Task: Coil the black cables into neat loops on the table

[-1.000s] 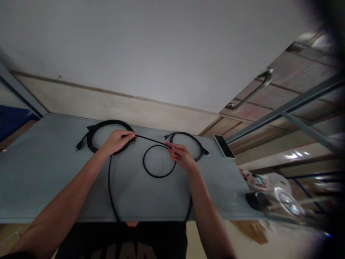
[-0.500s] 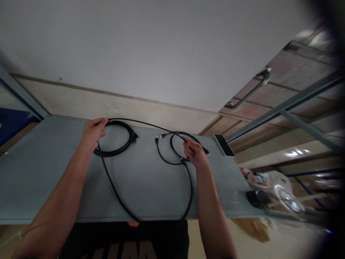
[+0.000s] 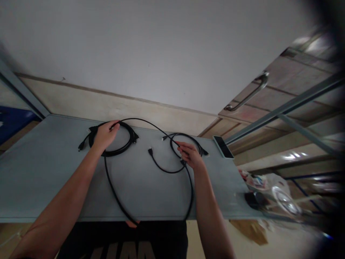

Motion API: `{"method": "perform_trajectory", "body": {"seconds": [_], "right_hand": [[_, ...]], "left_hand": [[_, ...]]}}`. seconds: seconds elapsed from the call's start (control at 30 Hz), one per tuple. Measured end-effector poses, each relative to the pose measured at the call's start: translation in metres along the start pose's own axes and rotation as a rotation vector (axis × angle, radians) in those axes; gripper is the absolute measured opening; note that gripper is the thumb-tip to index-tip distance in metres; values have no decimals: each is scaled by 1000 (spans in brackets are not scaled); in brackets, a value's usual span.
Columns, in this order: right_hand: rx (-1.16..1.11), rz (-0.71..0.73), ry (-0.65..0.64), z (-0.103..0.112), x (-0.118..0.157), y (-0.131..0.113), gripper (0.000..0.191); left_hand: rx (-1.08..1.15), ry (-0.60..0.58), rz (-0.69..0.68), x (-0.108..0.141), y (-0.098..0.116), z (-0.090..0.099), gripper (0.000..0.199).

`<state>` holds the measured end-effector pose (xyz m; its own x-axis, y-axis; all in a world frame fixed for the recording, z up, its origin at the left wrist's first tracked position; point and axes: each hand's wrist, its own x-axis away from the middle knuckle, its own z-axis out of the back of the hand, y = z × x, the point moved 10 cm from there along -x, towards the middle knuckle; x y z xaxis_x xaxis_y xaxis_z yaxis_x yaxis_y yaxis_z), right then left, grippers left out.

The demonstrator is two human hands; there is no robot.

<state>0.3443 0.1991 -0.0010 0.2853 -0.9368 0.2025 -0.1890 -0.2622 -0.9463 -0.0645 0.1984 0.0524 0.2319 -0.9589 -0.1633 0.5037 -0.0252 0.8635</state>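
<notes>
My left hand point(image 3: 107, 133) is closed on a black cable point(image 3: 144, 121) over the left coil. My right hand point(image 3: 189, 154) pinches the same cable near its connector end; a span of it arches between the hands and a loop hangs past the front edge. A thick black coil point(image 3: 128, 145) lies under and beside my left hand, with plugs at both sides. Behind my right hand rests a smaller black coil point(image 3: 185, 134). A loose end with a black plug point(image 3: 150, 151) lies between the coils.
The grey tabletop point(image 3: 134, 190) runs along a wall. A phone point(image 3: 223, 147) lies near its right end. Beyond the right front corner are a dark cup-like item point(image 3: 254, 200) and plastic bags. Metal posts stand at both ends, with a door handle point(image 3: 249, 94) behind.
My left hand has moved right along the cable, uncovering plugs on the left coil. My right hand has shifted slightly left and down. The loose plug has moved left and down.
</notes>
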Motion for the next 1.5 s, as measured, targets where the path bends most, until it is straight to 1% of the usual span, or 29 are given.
{"method": "perform_trajectory", "body": {"seconds": [0.03,0.07,0.13,0.2,0.27,0.37,0.53,0.6,0.67,0.77,0.83,0.87,0.97,1.03,1.1,1.17,1.23,1.27,1.33,1.4,1.43,1.5], "right_hand": [[8,-18,-15,-1,1,2,36],[16,-38,-32,-2,2,3,37],[36,-78,-70,-4,4,7,37],[49,-108,-107,-5,5,11,36],[54,-129,-138,-3,7,13,35],[58,-150,-164,3,9,14,34],[76,-143,-160,13,12,8,32],[84,-144,-162,14,12,8,32],[87,-145,-172,10,11,9,33],[85,-136,-183,-1,8,13,36],[80,-134,-190,-12,6,16,37],[76,-135,-198,-18,6,17,37],[77,-157,-251,-34,8,21,38],[81,-182,-299,-41,10,23,38],[76,-204,-345,-44,13,25,37],[67,-222,-389,-46,16,27,37],[54,-240,-429,-48,19,30,36],[45,-245,-444,-49,20,31,36],[31,-239,-460,-52,20,31,35],[26,-223,-452,-51,19,30,35],[23,-216,-439,-49,18,29,35],[5,-197,-394,-42,16,25,34]], "left_hand": [[-84,32,-44,1,5,3,47],[-144,40,-80,2,10,3,47],[-170,7,-113,3,15,-1,46],[-94,-35,-104,4,14,-6,48],[37,-89,-78,3,11,-10,51],[187,-203,-30,4,8,-16,53],[241,-383,43,12,9,-29,39],[318,-432,81,16,9,-37,33],[402,-482,118,21,9,-47,34],[420,-607,146,33,12,-70,48],[346,-685,93,44,20,-88,52],[290,-713,35,49,26,-97,50],[86,-708,-194,67,50,-118,41],[-36,-665,-348,80,67,-127,37],[-108,-568,-530,91,88,-126,35],[-152,-438,-700,99,107,-119,36],[-198,-334,-817,104,118,-111,38],[-225,-317,-853,105,119,-110,37],[-263,-352,-883,104,116,-114,32],[-270,-416,-866,102,108,-118,30],[-269,-425,-848,99,105,-118,31],[-278,-383,-809,91,100,-109,33]]}}
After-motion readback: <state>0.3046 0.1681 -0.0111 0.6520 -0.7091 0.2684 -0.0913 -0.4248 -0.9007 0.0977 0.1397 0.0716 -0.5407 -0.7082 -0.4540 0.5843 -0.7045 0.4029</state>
